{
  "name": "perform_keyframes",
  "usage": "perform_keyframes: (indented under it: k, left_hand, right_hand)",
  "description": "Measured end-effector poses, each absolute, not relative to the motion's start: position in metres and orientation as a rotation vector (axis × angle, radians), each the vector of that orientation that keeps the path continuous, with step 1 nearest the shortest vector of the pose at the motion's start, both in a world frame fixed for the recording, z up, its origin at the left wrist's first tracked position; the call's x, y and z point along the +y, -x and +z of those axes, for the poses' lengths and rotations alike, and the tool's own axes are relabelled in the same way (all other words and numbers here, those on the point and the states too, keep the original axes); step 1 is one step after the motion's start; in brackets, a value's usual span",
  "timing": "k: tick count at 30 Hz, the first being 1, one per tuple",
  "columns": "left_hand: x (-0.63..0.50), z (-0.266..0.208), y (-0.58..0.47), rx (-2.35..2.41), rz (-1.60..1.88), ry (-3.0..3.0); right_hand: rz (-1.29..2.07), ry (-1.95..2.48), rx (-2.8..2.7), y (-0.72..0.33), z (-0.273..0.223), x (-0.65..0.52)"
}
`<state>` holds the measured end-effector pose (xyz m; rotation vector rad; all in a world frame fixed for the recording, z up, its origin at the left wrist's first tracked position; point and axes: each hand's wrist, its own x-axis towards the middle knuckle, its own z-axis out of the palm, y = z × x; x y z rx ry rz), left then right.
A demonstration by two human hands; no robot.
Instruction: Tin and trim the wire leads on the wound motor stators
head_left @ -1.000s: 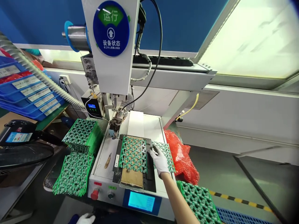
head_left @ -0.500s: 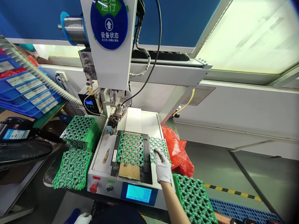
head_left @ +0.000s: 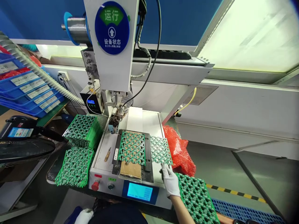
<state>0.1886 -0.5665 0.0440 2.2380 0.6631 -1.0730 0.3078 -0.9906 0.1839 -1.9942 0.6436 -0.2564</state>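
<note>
My right hand (head_left: pixel 171 181), in a white glove, is at the front right of the white machine base. Its fingers are loosely extended and somewhat apart, with the fingertips at the near edge of a green circuit board panel (head_left: pixel 160 150) full of round holes. A dark patch shows by its thumb; what it is I cannot make out. Beside that panel, a second circuit board panel (head_left: pixel 132 146) sits in a black fixture (head_left: pixel 147 155). Low in the view, my left hand (head_left: pixel 84 216), also gloved, is partly cut off and its fingers are hidden.
Stacked circuit board panels stand left (head_left: pixel 80 127) and right (head_left: pixel 198 199) of the base. A soldering head (head_left: pixel 116 116) hangs behind the fixture. A small knife-like tool (head_left: pixel 107 154) lies left of it. Red bubble wrap (head_left: pixel 179 152) bulges at the right. A red button (head_left: pixel 95 186) is in front.
My right hand has drawn back from on top of the right-hand panel to its near edge, toward me and rightward. That panel stays in place. The view has shifted slightly.
</note>
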Motion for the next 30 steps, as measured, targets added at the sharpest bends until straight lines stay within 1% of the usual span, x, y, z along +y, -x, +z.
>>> perform_keyframes:
  k: [5,10,25,30]
  left_hand:
    - [-0.567,0.042,-0.188,0.637,-1.105,-2.263]
    - [-0.568,0.034,-0.185,0.656,-1.101,-2.272]
    - [-0.569,0.033,-0.185,0.622,-1.101,-2.305]
    - [-0.571,0.034,-0.186,0.742,-1.124,-2.410]
  right_hand:
    - [-0.059,2.014,0.645,-0.304,0.181,-0.987]
    - [0.029,2.034,0.640,-0.303,0.178,-0.988]
    - [0.051,2.060,0.559,-0.308,0.177,-0.995]
    - [0.028,2.040,0.555,-0.309,0.179,-0.992]
